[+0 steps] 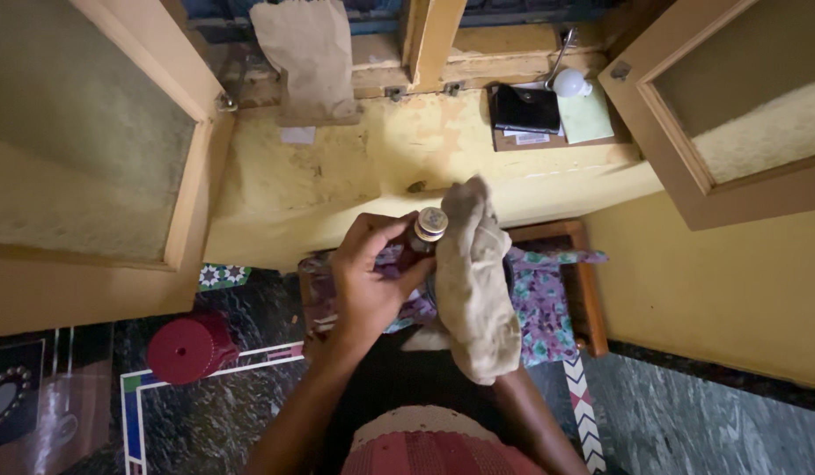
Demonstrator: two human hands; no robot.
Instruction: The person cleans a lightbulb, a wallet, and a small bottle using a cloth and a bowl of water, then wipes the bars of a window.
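The small dark bottle with a round pale cap (428,230) sits gripped in the left hand (370,280), while the right hand, hidden under a beige cloth (473,281) at its 3 o'clock, has a grip I cannot tell, above a yellow cupboard shelf (337,185) and dark marble floor (223,413).

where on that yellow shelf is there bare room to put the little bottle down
The yellow shelf lies bare between the hanging cloth and the black wallet. Its right end is crowded: wallet, green paper, white bulb.
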